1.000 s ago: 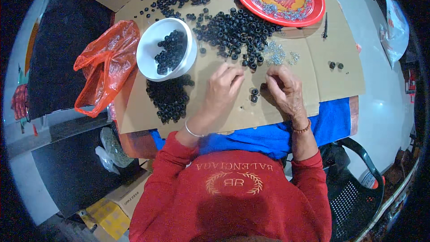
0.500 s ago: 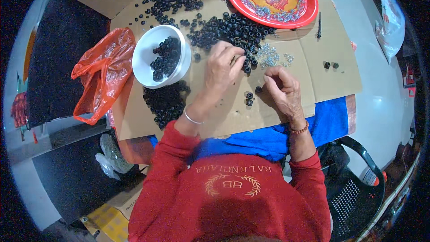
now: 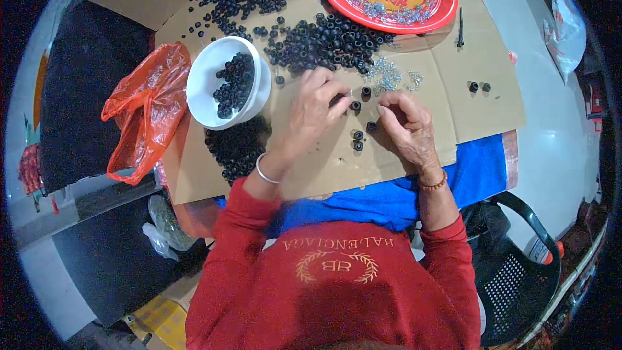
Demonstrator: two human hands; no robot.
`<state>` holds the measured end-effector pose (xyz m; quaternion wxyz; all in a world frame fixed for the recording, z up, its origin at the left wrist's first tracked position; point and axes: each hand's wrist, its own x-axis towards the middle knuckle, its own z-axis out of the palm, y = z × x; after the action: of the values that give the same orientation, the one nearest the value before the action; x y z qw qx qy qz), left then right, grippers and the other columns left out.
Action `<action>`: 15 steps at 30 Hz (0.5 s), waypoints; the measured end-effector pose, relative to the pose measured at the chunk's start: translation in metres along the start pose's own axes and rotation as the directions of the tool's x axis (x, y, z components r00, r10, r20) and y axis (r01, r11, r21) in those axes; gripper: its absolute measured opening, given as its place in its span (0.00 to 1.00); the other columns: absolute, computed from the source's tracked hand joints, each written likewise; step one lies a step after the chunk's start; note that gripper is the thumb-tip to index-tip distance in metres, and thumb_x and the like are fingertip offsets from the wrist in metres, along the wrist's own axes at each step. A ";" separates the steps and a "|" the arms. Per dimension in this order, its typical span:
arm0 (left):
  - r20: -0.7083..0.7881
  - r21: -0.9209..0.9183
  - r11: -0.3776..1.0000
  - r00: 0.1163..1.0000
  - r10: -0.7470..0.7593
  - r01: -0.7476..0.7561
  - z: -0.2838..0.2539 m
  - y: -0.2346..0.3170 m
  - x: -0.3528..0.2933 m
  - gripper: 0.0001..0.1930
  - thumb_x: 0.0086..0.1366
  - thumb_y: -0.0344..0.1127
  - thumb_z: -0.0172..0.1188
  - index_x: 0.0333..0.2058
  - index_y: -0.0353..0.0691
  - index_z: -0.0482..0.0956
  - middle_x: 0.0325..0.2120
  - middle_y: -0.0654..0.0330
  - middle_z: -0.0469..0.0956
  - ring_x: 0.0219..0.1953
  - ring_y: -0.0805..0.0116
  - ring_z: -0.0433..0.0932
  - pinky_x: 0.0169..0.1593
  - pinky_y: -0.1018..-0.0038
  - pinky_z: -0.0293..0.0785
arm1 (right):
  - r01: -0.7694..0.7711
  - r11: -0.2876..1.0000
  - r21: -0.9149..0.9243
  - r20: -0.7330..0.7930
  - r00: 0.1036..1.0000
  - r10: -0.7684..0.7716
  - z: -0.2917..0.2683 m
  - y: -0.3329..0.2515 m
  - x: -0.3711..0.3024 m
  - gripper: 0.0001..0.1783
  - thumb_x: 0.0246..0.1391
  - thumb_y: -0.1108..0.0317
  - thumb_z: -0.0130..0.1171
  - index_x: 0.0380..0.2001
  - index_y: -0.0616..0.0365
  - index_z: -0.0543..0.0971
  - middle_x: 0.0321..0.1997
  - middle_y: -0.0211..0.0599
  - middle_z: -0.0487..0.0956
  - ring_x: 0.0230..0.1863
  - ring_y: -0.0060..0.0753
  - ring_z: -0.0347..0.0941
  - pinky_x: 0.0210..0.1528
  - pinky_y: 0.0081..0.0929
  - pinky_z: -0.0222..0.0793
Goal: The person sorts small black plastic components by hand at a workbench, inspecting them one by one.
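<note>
Midway across the cardboard-covered surface (image 3: 483, 116), our left hand (image 3: 316, 105) curls to a narrow gap, its fingertips just beside a loose black ring (image 3: 356, 105), while our right hand (image 3: 411, 128) is folded, thumb near forefinger; we cannot tell whether either hand holds anything. Small clear pieces (image 3: 383, 76) lie just beyond the right hand, the dark pile of rings (image 3: 327, 44) at their left. To work well, we judge, we should pinch single pieces lightly and leave the loose ring apart from that pile.
</note>
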<state>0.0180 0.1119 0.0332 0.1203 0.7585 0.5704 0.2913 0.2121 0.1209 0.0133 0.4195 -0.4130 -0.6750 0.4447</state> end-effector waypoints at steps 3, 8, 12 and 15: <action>0.009 -0.025 1.000 1.000 0.007 -0.007 -0.005 0.005 -0.013 0.08 0.46 0.29 0.63 0.28 0.37 0.78 0.28 0.57 0.72 0.32 0.60 0.71 0.35 0.68 0.68 | 0.047 0.999 -0.023 -0.010 0.999 -0.047 0.001 -0.001 0.001 0.01 0.47 0.78 0.53 0.26 0.62 0.73 0.23 0.30 0.71 0.24 0.18 0.68 0.27 0.17 0.63; -0.120 -0.093 0.995 0.991 -0.054 0.043 -0.009 0.008 -0.024 0.09 0.45 0.26 0.64 0.29 0.36 0.78 0.29 0.57 0.74 0.32 0.60 0.73 0.35 0.70 0.70 | 0.044 0.999 0.003 -0.004 0.999 -0.044 0.001 -0.002 0.001 0.01 0.47 0.77 0.54 0.26 0.61 0.73 0.23 0.30 0.71 0.24 0.20 0.68 0.27 0.18 0.63; -0.111 -0.116 0.988 0.987 -0.116 0.103 -0.013 -0.001 -0.024 0.08 0.48 0.28 0.60 0.30 0.35 0.77 0.29 0.55 0.73 0.34 0.57 0.70 0.38 0.67 0.68 | 0.039 0.998 -0.040 0.008 0.999 -0.039 -0.002 -0.003 0.001 0.01 0.47 0.77 0.54 0.26 0.61 0.73 0.23 0.31 0.71 0.23 0.20 0.67 0.26 0.18 0.62; -0.111 -0.074 0.989 0.984 -0.136 0.128 -0.018 -0.005 -0.021 0.07 0.48 0.28 0.60 0.29 0.36 0.77 0.29 0.56 0.73 0.34 0.58 0.70 0.38 0.67 0.67 | 0.061 0.997 -0.045 0.014 0.998 -0.061 -0.001 -0.005 0.002 0.01 0.47 0.77 0.54 0.26 0.61 0.72 0.23 0.31 0.71 0.23 0.19 0.67 0.26 0.18 0.62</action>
<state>-0.0002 0.0910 0.0389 0.1312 0.6963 0.6155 0.3451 0.2113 0.1222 0.0184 0.4192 -0.3990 -0.6999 0.4186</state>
